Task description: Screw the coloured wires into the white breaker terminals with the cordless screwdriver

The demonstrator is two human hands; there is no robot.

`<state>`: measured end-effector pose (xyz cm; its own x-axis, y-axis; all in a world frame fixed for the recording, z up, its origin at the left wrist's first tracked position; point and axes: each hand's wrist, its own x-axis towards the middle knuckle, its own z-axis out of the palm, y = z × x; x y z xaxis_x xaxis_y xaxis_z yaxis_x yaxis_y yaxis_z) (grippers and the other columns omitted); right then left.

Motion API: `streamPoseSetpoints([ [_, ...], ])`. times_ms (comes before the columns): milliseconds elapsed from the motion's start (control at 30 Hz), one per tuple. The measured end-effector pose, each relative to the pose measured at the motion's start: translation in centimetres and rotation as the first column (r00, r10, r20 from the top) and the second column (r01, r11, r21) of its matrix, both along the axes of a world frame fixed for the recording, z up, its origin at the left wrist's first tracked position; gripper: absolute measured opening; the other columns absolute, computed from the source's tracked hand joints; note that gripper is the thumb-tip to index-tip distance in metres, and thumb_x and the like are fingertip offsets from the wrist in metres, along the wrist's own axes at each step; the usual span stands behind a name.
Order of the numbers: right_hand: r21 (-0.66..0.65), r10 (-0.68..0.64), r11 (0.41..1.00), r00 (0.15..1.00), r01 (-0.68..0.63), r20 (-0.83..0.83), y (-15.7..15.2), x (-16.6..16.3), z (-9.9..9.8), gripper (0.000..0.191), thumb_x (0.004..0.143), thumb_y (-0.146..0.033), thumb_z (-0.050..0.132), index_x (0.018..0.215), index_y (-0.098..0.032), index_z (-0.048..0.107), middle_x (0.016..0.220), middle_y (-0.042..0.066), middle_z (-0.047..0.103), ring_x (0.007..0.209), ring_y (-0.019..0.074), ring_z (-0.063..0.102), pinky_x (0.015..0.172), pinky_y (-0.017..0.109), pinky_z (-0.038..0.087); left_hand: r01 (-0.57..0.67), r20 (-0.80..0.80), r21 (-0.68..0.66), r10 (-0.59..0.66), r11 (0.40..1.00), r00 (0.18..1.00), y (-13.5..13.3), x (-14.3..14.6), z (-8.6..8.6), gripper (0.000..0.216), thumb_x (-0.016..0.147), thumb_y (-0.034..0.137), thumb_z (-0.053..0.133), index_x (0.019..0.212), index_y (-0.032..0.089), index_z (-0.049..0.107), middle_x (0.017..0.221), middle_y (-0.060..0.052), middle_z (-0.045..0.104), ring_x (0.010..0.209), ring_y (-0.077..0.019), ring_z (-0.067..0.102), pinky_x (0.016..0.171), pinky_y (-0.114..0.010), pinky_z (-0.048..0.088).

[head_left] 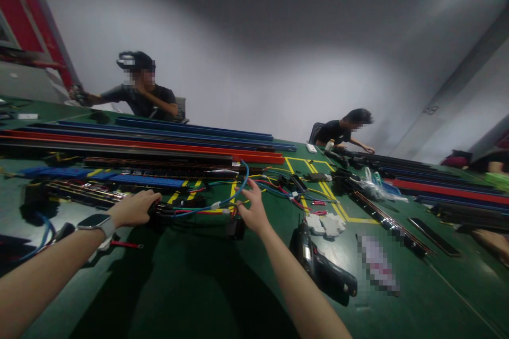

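Note:
My left hand [134, 208], with a watch [95, 222] on its wrist, is closed over the right end of a long metal-edged strip [85, 193], where a bundle of wires [170, 209] comes out. Part of what its fingers grip is hidden beneath them. My right hand [254, 211] is at a blue cable [247, 169] that arches up from the bundle; the cable runs between its thumb and bent fingers. Red, yellow and black wires [292, 198] spread beyond it. Below the right hand stands a small black block [235, 228].
Long blue and red channels [178, 145] lie across the green table [191, 286]. A cordless screwdriver [324, 270], white pieces [325, 225] and a dark flat bar [433, 235] lie to the right. Two people [147, 92] sit opposite; another hand [493, 241] shows at the right edge.

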<state>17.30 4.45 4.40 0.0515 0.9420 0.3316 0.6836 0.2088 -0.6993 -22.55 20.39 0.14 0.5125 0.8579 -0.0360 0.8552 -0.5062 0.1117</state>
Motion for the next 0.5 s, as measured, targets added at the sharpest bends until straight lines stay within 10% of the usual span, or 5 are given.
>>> streamPoseSetpoints([
  [267,-0.030,0.075,0.996,0.993,-0.078,-0.089,1.0,2.4,1.4,0.057,0.098,-0.025,0.054,0.152,-0.031,0.036,0.150,0.007,0.051,0.139,0.0244,0.050,0.107,0.043,0.049,-0.021,0.009,0.168,0.020,0.986,1.000,-1.3,4.2,2.3,0.040,0.079,0.027,0.059,0.117,0.017,0.059,0.116,-0.012,0.061,0.106,-0.0293,0.052,0.090,-0.041,0.040],
  [500,-0.366,0.177,0.922,0.979,-0.128,0.102,1.9,7.3,2.6,0.030,0.100,-0.035,0.065,0.125,-0.018,0.064,0.127,0.008,0.066,0.107,0.0245,0.068,0.091,0.045,0.058,0.049,0.035,0.085,-0.052,0.995,0.998,-1.8,5.4,0.0,0.042,0.078,0.020,0.056,0.120,0.019,0.058,0.111,-0.012,0.062,0.099,-0.0267,0.057,0.084,-0.039,0.042],
])
